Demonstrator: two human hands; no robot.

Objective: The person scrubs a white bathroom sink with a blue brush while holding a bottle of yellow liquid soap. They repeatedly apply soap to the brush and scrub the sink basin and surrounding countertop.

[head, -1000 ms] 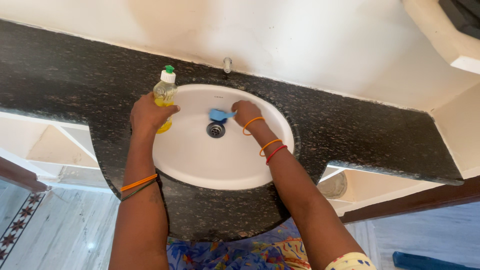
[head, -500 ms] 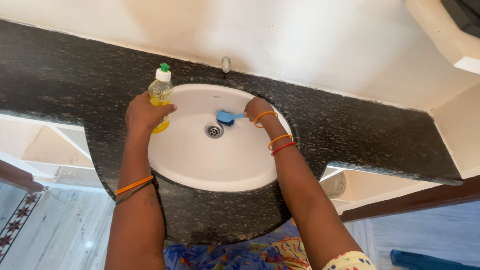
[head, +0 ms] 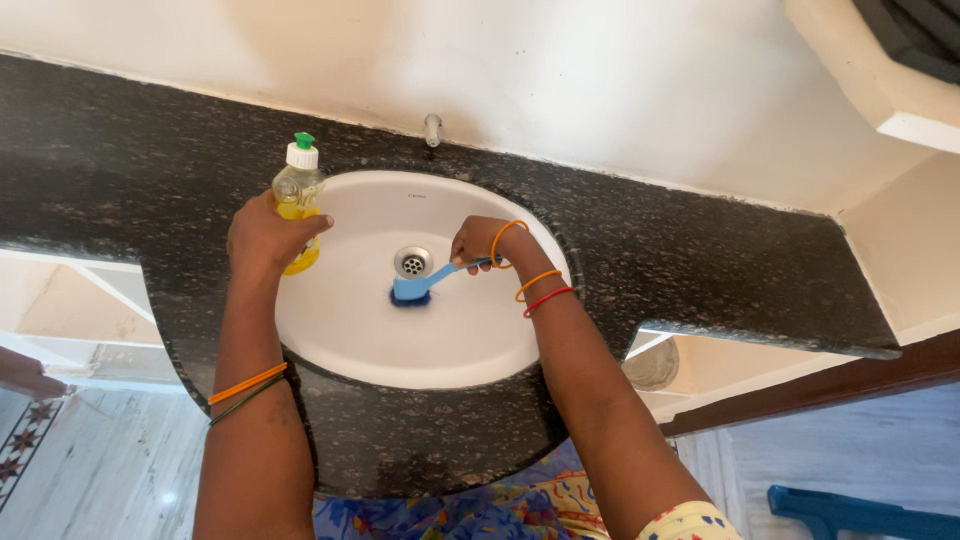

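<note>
In the head view, the right hand [head: 483, 242] is closed around the handle of a blue brush [head: 412, 288], whose head presses on the white basin [head: 470, 340] at 6 o'clock from the drain [head: 412, 262]. The left hand [head: 262, 236] grips a yellow liquid bottle [head: 296, 196] at the basin's 9 o'clock rim, covering its lower part. The bristles are hard to see.

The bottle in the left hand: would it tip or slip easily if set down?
The bottle looks tall and narrow, so it may tip. Only the lower part seems filled with yellow liquid, so it is probably light. Its smooth plastic could slip in the left hand.
</note>
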